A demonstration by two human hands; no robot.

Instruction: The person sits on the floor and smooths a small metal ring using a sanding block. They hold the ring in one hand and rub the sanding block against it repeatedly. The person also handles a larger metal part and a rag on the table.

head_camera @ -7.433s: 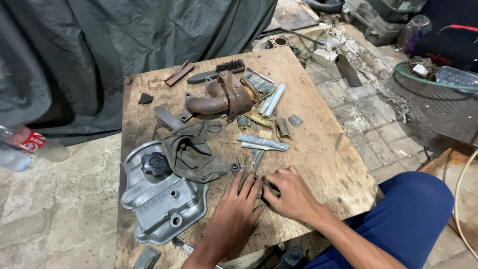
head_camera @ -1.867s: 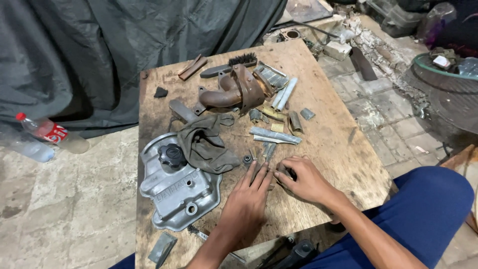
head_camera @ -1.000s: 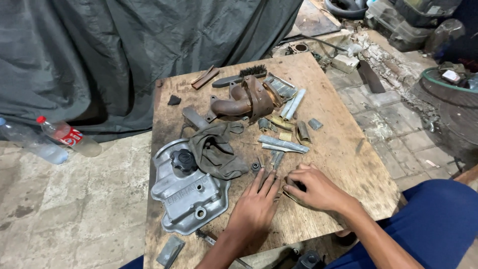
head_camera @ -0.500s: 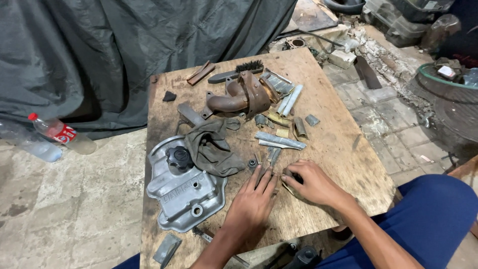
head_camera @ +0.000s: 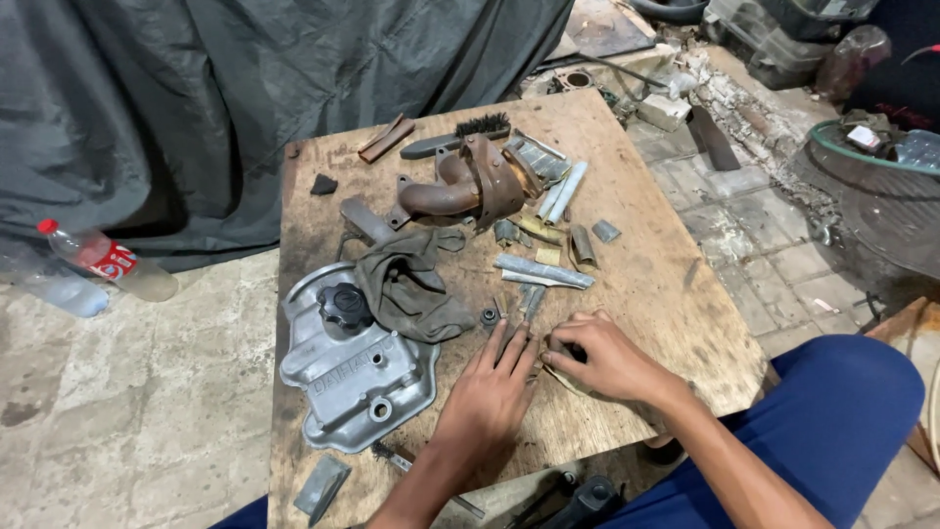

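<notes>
- Fingers of the left hand (head_camera: 494, 377) lie extended and slightly spread, flat on the wooden board (head_camera: 676, 294).
- Right hand (head_camera: 597, 358) is curled, fingertips pinched on a small part (head_camera: 560, 377) at the near edge; whether gripped cannot be told.
- Risk: loose metal strips (head_camera: 541, 272) nearby may be knocked off.

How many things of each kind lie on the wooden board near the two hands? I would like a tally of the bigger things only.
Grey engine cover: 1
Rusty pipe part: 1
Dark rag: 1
Wire brush: 1
Total: 4
The left hand and right hand rest on the board beside small metal strips.
</notes>
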